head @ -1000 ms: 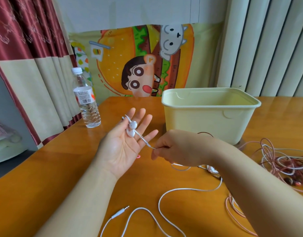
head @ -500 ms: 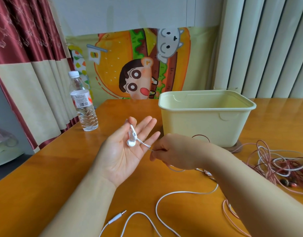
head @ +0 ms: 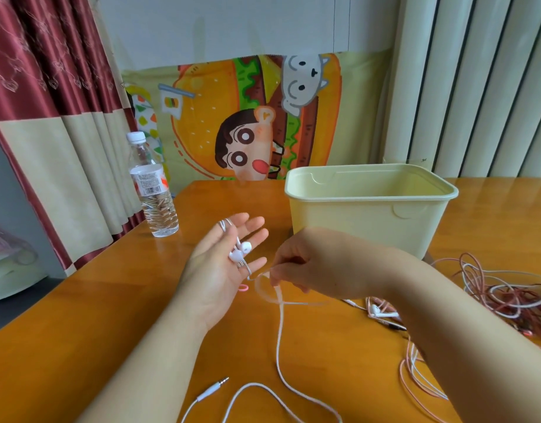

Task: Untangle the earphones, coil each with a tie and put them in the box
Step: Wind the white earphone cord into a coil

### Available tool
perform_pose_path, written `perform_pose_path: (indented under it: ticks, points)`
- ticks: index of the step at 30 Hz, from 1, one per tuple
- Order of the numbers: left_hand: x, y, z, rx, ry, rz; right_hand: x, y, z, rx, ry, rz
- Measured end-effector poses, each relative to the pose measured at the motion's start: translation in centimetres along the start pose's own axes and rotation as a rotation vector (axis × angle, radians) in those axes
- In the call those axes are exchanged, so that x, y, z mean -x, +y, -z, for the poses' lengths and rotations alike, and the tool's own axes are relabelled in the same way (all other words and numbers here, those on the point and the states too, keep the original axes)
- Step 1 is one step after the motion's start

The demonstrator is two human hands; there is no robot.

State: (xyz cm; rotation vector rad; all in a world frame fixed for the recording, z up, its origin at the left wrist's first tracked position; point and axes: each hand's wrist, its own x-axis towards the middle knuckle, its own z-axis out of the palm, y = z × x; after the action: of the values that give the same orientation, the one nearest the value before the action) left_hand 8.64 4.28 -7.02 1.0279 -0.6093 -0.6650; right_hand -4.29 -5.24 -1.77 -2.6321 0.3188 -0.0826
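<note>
My left hand (head: 223, 264) is held palm up with straight fingers. Two white earbuds (head: 241, 251) lie on its fingers, and their cable loops over the index finger. My right hand (head: 305, 264) pinches the white cable (head: 279, 331) just right of the left palm; the cable is blurred there. It runs down to the jack plug (head: 214, 387) on the table. A pale yellow box (head: 366, 206) stands open behind my right hand. A tangle of pink, white and red earphone cables (head: 489, 291) lies at the right.
A water bottle (head: 151, 190) stands at the table's left edge. A small pink tie (head: 243, 288) lies on the wooden table (head: 89, 315) under my left hand. Curtains and a cartoon cloth hang behind.
My right hand has swung the cable round the left fingers, forming a loop over the index finger. The earbuds have shifted lower on the fingers. The camera has tilted slightly.
</note>
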Motion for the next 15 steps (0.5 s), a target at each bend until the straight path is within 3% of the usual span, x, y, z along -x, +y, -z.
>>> perform_pose_path:
  ticks: [6,12,15]
  points:
    - [0.7,-0.5,-0.2,-0.246,-0.173,0.047,0.6,-0.1,1.6,-0.133,0.169,0.133]
    - [1.3,-0.2,-0.9,-0.192,-0.373,0.145,0.2,1.0,2.3,-0.285,0.509,0.123]
    - [1.4,-0.2,-0.7,-0.163,-0.496,0.219,-0.2,1.7,2.2,-0.367,0.570,0.096]
